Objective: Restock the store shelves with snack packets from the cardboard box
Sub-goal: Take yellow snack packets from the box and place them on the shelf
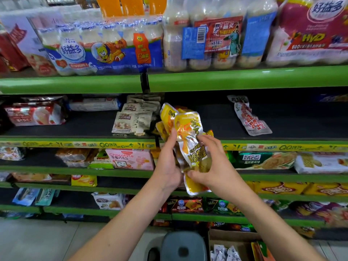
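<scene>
We held a bunch of yellow snack packets (190, 146) upright in front of the green shelves (244, 80), level with the second shelf from the top. Our left hand (167, 164) gripped the bunch from the left side, thumb running up the front packet's edge, fingers curled behind it. Our right hand (212, 166) pinched the front packet, thumb on its lower part and fingers bent over its right edge. More yellow packets (167, 113) stuck up behind the front one, at the shelf's middle. On that shelf a stack of beige packets (131, 119) lay just left of our bunch, and a red-and-white packet (248, 117) lay well apart to the right. The cardboard box (235, 242) stood open on the floor at lower right, with small white packets (226, 253) inside, beside a grey stool (184, 245).
</scene>
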